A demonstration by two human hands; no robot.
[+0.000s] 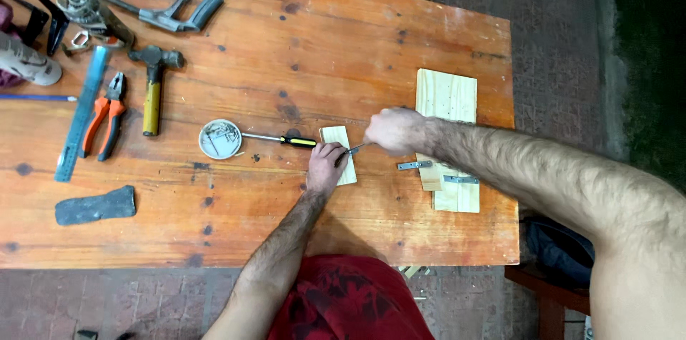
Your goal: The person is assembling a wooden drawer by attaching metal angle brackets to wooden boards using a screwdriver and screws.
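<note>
While the left hand point(326, 163) pins the wood block point(339, 154), the right grip point(393, 130) closes on a tool point(355, 148) touching it.

Left hand point(326, 163) on small wood block point(341, 148), right hand point(393, 130) gripping tool

Wooden table point(300, 47) with hammer point(153, 90), pliers point(105, 124).

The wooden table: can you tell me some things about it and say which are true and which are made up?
1. The left hand rests on a small wood block. True.
2. The right hand holds the hammer. False: the hammer lies untouched to the left; this hand grips a thin tool at the block.
3. The pliers have orange handles. True.
4. The round tin sits on the floor. False: it is on the table.
5. A saw lies at the far left edge. True.
</note>
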